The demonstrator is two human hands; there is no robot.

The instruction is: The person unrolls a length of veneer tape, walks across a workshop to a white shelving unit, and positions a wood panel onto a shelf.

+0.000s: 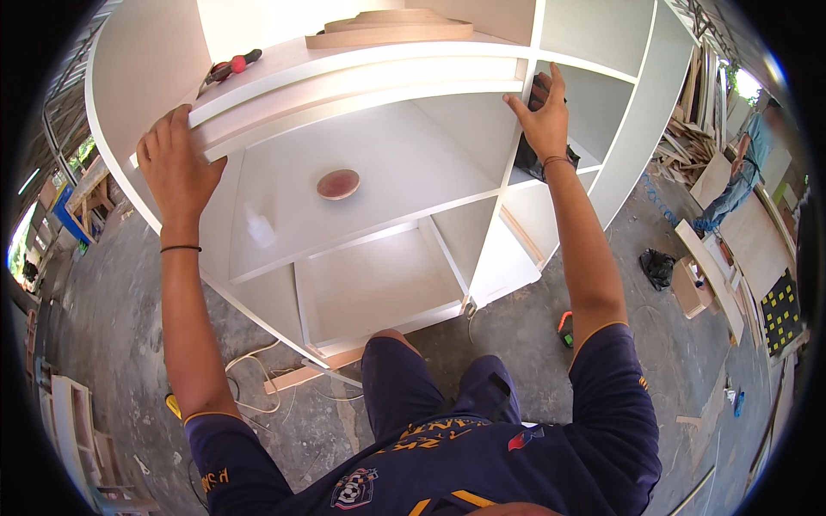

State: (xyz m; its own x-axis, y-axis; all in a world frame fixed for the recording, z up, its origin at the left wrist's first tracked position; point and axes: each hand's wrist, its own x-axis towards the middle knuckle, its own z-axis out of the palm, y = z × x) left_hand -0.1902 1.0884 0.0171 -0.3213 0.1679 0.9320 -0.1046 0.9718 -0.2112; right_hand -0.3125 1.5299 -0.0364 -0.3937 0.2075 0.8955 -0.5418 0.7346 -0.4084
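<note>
A large white cabinet point(370, 225) with shelves and compartments stands before me. My left hand point(179, 168) wraps its fingers over the left end of the long shallow section below the upper shelf, thumb apart at the lower edge. My right hand point(544, 120) is at the upright divider on the right. Its thumb touches near the section's right end, and its fingers are spread, reaching into the side compartment. Beside that wrist is a black plastic bag point(529, 159), partly hidden. On the middle shelf lie a round reddish disc point(338, 184) and a blurred white bottle point(259, 225).
Red-handled pliers point(232, 66) and curved wooden strips point(391, 33) rest on the upper shelf. A tape measure point(565, 328), a cable point(249, 370) and a wood strip point(314, 371) lie on the concrete floor. Another person point(747, 168) stands at far right near stacked boards.
</note>
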